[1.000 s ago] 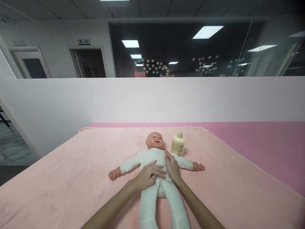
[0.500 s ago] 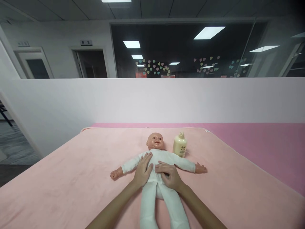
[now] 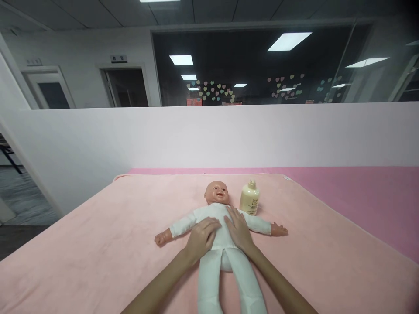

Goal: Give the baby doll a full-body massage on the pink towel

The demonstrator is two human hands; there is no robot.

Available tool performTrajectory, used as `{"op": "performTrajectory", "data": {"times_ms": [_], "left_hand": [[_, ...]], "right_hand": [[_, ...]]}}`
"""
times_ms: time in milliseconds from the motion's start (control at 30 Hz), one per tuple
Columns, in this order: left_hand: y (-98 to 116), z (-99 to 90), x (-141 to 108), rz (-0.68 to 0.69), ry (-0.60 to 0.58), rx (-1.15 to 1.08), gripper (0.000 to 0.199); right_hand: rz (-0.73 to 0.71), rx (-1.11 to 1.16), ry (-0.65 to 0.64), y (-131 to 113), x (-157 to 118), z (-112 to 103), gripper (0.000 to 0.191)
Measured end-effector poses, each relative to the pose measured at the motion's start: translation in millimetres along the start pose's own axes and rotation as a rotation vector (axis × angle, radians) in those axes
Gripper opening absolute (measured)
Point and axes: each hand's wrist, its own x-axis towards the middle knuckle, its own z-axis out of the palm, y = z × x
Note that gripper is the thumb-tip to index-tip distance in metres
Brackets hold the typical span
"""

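Observation:
A baby doll (image 3: 221, 226) with a white cloth body lies on its back, head away from me and arms spread wide. My left hand (image 3: 203, 237) rests on the left side of its belly, fingers together and slightly bent, pointing to the right. On the right side of the doll's chest lies my right hand (image 3: 239, 229), flat, with its fingers stretched toward the doll's shoulder. Neither hand grasps anything. Just beyond the doll's right-hand arm stands a pale yellow pump bottle (image 3: 249, 198), upright, with small dark print.
Under the doll spreads a pink blanket (image 3: 114, 244) on a darker pink surface (image 3: 366, 196). A white partition (image 3: 209, 135) rises behind it. Past that are a dark window (image 3: 248, 56) with heart stickers and a doorway (image 3: 129, 87).
My left hand has slid down from the chest to the belly and its fingers turned rightward. My right hand has moved up the chest and its fingers straightened.

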Motion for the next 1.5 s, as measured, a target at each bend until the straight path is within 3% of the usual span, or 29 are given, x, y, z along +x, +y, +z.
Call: {"op": "performTrajectory", "data": {"times_ms": [100,167,233,300,400,500,667,800,967,1167,1333,1500], "left_hand": [[15,-7.6,3,0.137,-0.211,-0.098,0.035],[22,-11.4,5,0.109,-0.273,-0.093,0.036],[23,-13.2,6,0.056,-0.289,-0.028,0.039],[19,-12.0,4,-0.018,-0.249,0.050,0.044],[5,-5.0,0,-0.136,-0.171,0.126,0.051],[-9,4.2,2,-0.180,-0.133,0.188,0.052],[-28,9.1,15,-0.307,-0.046,0.334,0.059],[-45,0.0,9,-0.418,0.045,0.442,0.068],[-59,-14.0,-19,-0.354,0.160,0.557,0.063],[-60,-26.9,-38,-0.379,0.153,0.754,0.060],[-55,-34.6,-42,-0.459,0.169,0.734,0.054],[-59,-49.3,-44,-0.555,0.183,0.671,0.045]], "right_hand": [[0.135,0.215,0.141,9,1,-1,0.051],[0.172,0.348,0.239,9,-4,-5,0.044],[0.082,0.418,0.292,4,-13,-12,0.032],[-0.124,0.400,0.219,-4,-23,-17,0.028],[-0.409,0.252,-0.055,-18,-32,-21,0.030],[-0.468,0.050,-0.196,-26,-25,-18,0.042],[-0.224,-0.225,-0.126,-21,1,-6,0.057],[0.003,-0.315,-0.044,3,2,-11,0.065],[-0.005,-0.417,-0.017,29,-14,-30,0.059],[-0.037,-0.633,0.072,34,-21,-51,0.045],[0.225,-0.710,0.044,66,-17,-82,0.051],[0.312,-0.656,0.014,92,-14,-100,0.055]]}}
